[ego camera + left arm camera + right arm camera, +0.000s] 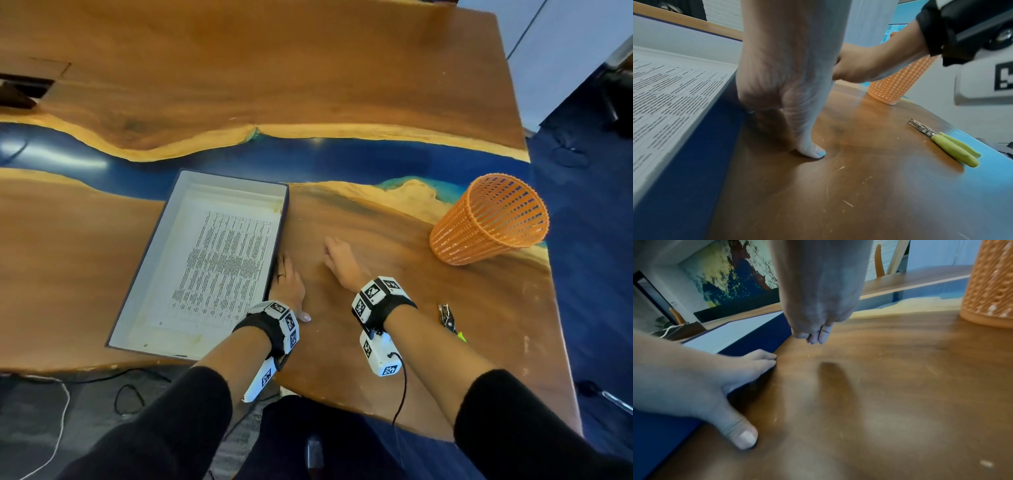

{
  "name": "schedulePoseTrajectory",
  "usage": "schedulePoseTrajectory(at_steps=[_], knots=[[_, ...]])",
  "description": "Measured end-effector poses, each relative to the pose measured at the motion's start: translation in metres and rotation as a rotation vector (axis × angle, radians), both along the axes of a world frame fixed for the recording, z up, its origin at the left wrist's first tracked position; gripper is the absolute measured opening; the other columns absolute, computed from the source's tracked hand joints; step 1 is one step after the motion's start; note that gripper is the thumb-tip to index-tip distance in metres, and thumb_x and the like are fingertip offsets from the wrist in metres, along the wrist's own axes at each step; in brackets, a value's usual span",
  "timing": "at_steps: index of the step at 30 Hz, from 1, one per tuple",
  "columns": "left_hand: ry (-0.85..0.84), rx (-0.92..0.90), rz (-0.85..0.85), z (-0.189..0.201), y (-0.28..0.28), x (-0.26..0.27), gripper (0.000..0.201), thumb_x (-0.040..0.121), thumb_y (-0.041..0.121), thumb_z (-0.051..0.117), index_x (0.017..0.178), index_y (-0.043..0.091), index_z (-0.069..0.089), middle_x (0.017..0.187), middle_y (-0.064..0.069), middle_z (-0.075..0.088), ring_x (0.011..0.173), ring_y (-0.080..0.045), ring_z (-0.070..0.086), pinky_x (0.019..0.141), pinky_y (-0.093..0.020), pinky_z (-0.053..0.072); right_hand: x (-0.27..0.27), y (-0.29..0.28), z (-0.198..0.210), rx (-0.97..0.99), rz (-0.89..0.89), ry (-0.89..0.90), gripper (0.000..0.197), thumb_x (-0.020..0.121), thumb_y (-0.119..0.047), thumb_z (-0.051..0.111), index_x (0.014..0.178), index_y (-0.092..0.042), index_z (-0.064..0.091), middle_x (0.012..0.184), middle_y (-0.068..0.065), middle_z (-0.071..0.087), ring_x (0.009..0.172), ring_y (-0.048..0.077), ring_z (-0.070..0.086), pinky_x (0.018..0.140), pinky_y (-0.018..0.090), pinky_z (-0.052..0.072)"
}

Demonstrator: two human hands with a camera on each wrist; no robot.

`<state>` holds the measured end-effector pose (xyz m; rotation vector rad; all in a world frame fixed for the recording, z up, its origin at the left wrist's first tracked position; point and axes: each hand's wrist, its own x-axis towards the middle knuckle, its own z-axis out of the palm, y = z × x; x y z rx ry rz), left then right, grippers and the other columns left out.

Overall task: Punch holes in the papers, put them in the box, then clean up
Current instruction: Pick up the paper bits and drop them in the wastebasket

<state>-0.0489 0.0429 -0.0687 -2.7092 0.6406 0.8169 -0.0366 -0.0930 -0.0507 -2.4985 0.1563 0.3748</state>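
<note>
On the desk (394, 219) the printed papers (222, 263) already lie flat in the box (236, 180), so punching and boxing look done; clean-up remains. My left hand (287, 284) rests flat against the box's right wall, fingers straight. My right hand (340, 260) sweeps the bare wood, fingers together, holding nothing. The hole punch (449, 320) lies right of my right wrist, the orange basket (489, 219) beyond

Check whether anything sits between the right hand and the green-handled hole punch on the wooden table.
Nothing visible blocks it. The right hand rests open on bare wood, and the green-handled metal hole punch lies near the table edge by that wrist, with only bare tabletop between them. The orange mesh basket stands farther away.
</note>
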Motion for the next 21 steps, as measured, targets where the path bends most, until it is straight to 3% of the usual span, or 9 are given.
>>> schedulePoseTrajectory(at_steps=[2,4,6,8,10,17,21], knots=[[-0.002,0.018,-0.011,0.003,-0.004,0.001,0.131,0.068,0.058,0.074,0.145,-0.014,-0.004,0.155,-0.03,-0.012,0.148,-0.038,0.0,0.121,-0.038,0.019,-0.001,-0.015,0.017,0.024,-0.013,-0.085,0.015,0.087,0.009,0.042,0.096,0.004,0.054,0.105,0.032,0.056,0.088,0.037,0.051,0.075,0.038,0.03],[0.013,0.022,-0.036,0.006,-0.008,0.001,0.13,0.071,0.055,0.074,0.146,-0.011,-0.009,0.156,-0.027,-0.012,0.148,-0.036,-0.001,0.121,-0.04,0.019,-0.005,-0.035,0.035,0.052,-0.044,-0.191,0.014,0.082,0.011,0.046,0.081,-0.001,0.051,0.092,0.03,0.057,0.075,0.027,0.043,0.065,0.029,0.025],[0.038,0.011,-0.072,0.01,-0.013,0.0,0.129,0.072,0.051,0.075,0.147,-0.007,-0.012,0.157,-0.022,-0.011,0.148,-0.034,-0.001,0.121,-0.041,0.019,-0.01,-0.057,0.051,0.008,-0.054,-0.262,0.007,0.082,0.007,0.05,0.081,0.002,0.052,0.086,0.022,0.058,0.073,0.025,0.045,0.064,0.03,0.031],[0.039,-0.014,-0.115,0.013,-0.022,-0.001,0.127,0.073,0.049,0.075,0.148,-0.003,-0.013,0.159,-0.018,-0.01,0.149,-0.032,-0.001,0.12,-0.042,0.019,-0.014,-0.08,0.065,-0.032,-0.092,-0.324,0.01,0.083,0.003,0.051,0.079,-0.006,0.05,0.08,0.011,0.055,0.071,0.023,0.049,0.064,0.034,0.04],[0.053,-0.039,-0.152,0.015,-0.032,-0.004,0.124,0.075,0.047,0.075,0.149,0.0,-0.012,0.159,-0.014,-0.01,0.149,-0.032,-0.002,0.12,-0.044,0.018,-0.017,-0.103,0.08,-0.051,-0.132,-0.389,0.013,0.081,0.003,0.051,0.077,-0.009,0.048,0.076,0.006,0.052,0.069,0.02,0.048,0.063,0.031,0.039],[0.082,-0.082,-0.319,0.018,-0.072,-0.024,0.115,0.077,0.043,0.074,0.152,0.007,-0.007,0.16,-0.008,-0.007,0.149,-0.029,0.0,0.118,-0.045,0.022,-0.046,-0.188,0.117,-0.131,-0.392,-0.57,0.009,0.079,0.003,0.052,0.08,-0.006,0.055,0.071,0.003,0.055,0.065,0.015,0.048,0.06,0.027,0.036],[0.161,-0.079,-0.379,0.013,-0.085,-0.037,0.113,0.078,0.039,0.074,0.153,0.012,-0.007,0.161,-0.003,-0.013,0.15,-0.026,-0.003,0.118,-0.048,0.02,-0.066,-0.22,0.115,-0.134,-0.492,-0.537,0.008,0.081,0.003,0.054,0.083,-0.004,0.058,0.073,0.013,0.062,0.066,0.022,0.056,0.065,0.038,0.047]])
